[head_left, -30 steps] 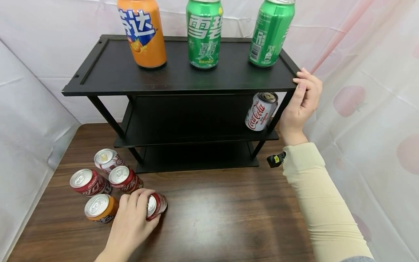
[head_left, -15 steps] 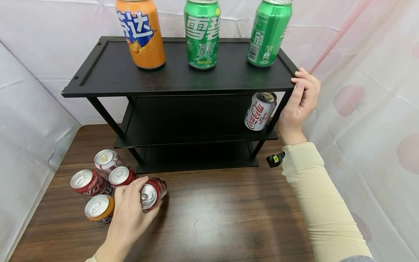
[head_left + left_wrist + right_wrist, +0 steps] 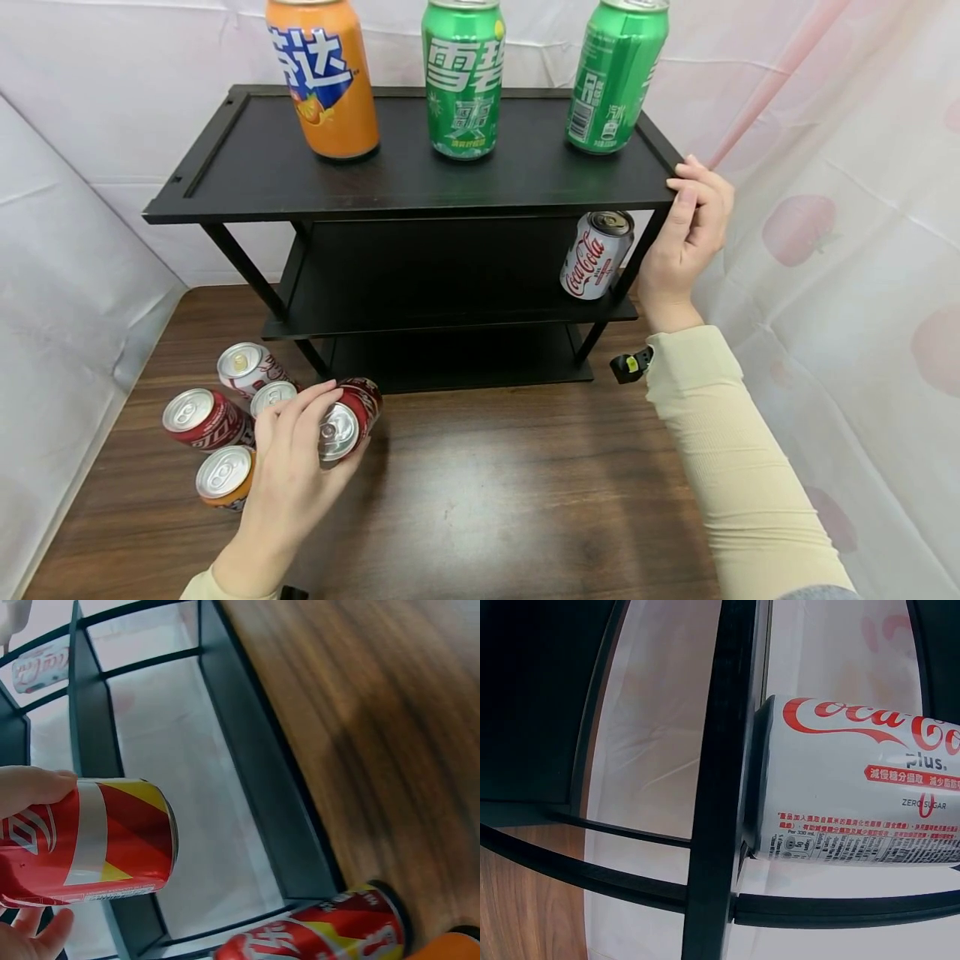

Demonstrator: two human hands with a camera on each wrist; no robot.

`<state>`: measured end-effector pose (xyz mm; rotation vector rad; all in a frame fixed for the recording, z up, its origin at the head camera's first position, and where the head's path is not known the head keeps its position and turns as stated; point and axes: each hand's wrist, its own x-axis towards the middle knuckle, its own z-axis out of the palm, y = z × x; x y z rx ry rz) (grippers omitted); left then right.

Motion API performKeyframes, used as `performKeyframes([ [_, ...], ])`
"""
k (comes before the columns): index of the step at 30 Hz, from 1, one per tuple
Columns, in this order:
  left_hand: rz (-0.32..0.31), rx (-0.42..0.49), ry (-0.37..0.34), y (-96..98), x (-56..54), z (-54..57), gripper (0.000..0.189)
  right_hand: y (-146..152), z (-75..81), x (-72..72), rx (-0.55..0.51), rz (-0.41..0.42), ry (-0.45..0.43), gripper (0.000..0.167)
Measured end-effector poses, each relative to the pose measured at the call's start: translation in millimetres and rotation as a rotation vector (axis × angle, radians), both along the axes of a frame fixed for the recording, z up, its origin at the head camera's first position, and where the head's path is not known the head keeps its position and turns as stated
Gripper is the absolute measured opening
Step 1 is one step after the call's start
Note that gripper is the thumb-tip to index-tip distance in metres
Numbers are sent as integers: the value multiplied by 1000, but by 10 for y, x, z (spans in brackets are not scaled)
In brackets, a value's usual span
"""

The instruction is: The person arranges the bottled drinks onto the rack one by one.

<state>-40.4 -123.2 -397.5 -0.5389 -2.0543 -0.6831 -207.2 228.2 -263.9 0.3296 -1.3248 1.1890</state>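
My left hand (image 3: pixel 288 467) grips a red soda can (image 3: pixel 362 406) between thumb and fingers, holding it tilted above the table in front of the shelf's lower left. In the left wrist view the same can (image 3: pixel 124 840) shows its bottom end, off the tabletop. With its fingers bent over the edge, my right hand (image 3: pixel 690 237) holds the top right corner of the black three-tier shelf (image 3: pixel 480 190). Nearby on the middle tier, at its right end, stands a white Coca-Cola can (image 3: pixel 592 258), which fills much of the right wrist view.
Left on the wooden table (image 3: pixel 510 500) stand a white-and-red can (image 3: pixel 251 371), a red can (image 3: pixel 208 419), an orange can (image 3: pixel 225 477) and another red can (image 3: pixel 274 395) partly behind my left hand. An orange Fanta can (image 3: pixel 333 108) and two green cans (image 3: pixel 463 108) top the shelf.
My left hand has moved away from me toward the shelf, raising the red can. It now covers more of the red can beside it. My right hand keeps its place on the shelf corner.
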Motion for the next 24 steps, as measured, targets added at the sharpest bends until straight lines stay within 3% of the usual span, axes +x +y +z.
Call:
performKeyframes([
  [5, -17, -8, 15, 32, -28, 110, 49, -4, 6, -10, -3, 6, 6, 22],
  [13, -34, -45, -22, 90, -33, 259, 47, 5, -2, -1, 2, 4, -1, 22],
  [24, -86, -39, -48, 135, -136, 450, 50, 1, -5, -8, -1, 22, 2, 23],
])
